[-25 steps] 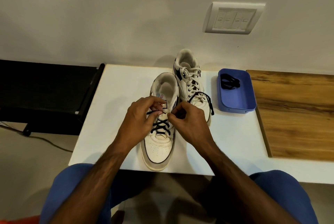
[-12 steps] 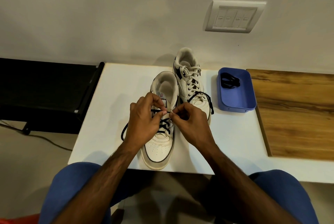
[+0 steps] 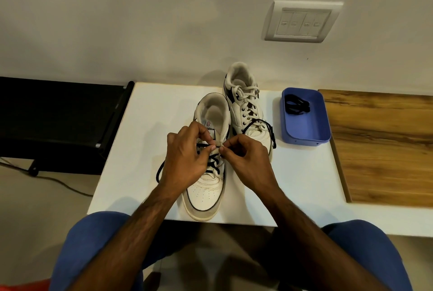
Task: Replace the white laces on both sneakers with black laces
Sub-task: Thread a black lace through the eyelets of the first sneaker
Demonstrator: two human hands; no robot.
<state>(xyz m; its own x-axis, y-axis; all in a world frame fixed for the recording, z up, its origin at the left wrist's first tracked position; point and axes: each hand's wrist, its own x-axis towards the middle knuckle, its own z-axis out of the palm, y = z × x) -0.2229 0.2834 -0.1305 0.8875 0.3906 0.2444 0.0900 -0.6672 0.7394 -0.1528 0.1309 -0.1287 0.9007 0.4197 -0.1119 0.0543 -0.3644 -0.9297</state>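
Where both hands [image 3: 218, 159] grip, black lace [image 3: 212, 166] between

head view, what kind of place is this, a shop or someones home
Probably a room in a home, not a shop. A white four-button wall switch plate sits on a plain painted wall, a small white table abuts a wood-grain brown surface, and a low black bench stands on the floor.

both hands [image 3: 187, 157] [image 3: 246, 159] pinch black lace [image 3: 212, 166] over near sneaker [image 3: 207, 187].
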